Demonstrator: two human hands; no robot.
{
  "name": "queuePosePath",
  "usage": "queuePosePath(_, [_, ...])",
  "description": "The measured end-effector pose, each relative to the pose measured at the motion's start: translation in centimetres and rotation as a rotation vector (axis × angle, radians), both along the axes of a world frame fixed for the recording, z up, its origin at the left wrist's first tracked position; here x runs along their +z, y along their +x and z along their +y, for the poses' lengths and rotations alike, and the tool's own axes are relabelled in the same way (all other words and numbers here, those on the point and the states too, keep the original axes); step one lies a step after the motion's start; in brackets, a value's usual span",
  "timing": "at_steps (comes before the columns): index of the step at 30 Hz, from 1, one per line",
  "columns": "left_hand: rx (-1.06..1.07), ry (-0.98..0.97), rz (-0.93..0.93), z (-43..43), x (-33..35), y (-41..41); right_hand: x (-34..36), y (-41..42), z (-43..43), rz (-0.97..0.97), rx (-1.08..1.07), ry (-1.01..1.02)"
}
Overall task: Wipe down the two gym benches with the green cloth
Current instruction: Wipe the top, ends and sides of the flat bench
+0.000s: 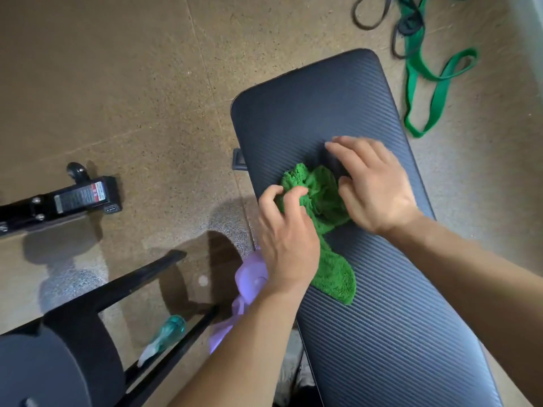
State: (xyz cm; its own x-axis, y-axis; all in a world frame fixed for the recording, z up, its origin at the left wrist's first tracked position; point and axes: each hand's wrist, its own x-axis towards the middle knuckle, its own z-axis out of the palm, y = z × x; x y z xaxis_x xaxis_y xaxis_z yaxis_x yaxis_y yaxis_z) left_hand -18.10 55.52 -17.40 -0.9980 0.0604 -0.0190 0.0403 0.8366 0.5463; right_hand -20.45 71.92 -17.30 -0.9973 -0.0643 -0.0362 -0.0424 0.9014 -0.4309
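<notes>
Bench pad [382, 289]: dark ribbed vinyl, runs from near edge toward far floor.
Green cloth [326, 224]: bunched on the pad's middle, tail trailing toward the near left edge.
Left hand [286, 233]: fingers curled, pinching the cloth's left side.
Right hand [373, 186]: fingers spread, palm pressing the cloth's right side.
Green resistance band [435, 80]: on the floor right of the pad's far end.
Spray bottle [164, 336]: floor left of the pad, behind black frame.

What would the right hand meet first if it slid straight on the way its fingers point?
Only bare bench pad, most likely. The right hand points up-left across the pad, beyond the green cloth, toward the pad's far-left edge; past that lies floor.
</notes>
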Motion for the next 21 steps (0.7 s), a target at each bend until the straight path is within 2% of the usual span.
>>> queuePosePath(2, [-0.030,-0.059,0.081,-1.4,-0.4,-1.5,-0.2,-2.1,0.0,0.026,-0.101,0.106])
queuePosePath(4, [0.157,0.034,0.095,-2.8,-0.6,-3.4,-0.4,-4.2,-1.1,0.019,-0.121,0.149])
queuePosePath(6, [0.453,0.229,0.012,-3.4,-0.5,-4.9,-1.0,-5.7,-2.3,-0.033,-0.193,0.143])
queuePosePath(8, [0.618,0.363,-0.167,-2.5,-0.4,-5.0,-1.8,-6.2,-3.4,-0.089,-0.258,0.174])
queuePosePath(10, [0.551,0.373,-0.297,-0.9,0.0,-4.0,-2.4,-6.1,-3.8,-0.090,-0.280,0.220])
queuePosePath(13, [0.517,0.262,-0.363,-0.6,-1.0,-3.3,-2.2,-6.2,-3.9,-0.090,-0.291,0.216])
queuePosePath(16, [0.656,0.230,-0.457,-1.0,-2.0,-6.7,-2.3,-6.4,-4.0,-0.102,-0.305,0.235])
queuePosePath(21, [0.628,0.234,-0.452,-0.3,-1.0,-14.9,-2.4,-6.5,-4.0,-0.113,-0.303,0.263])
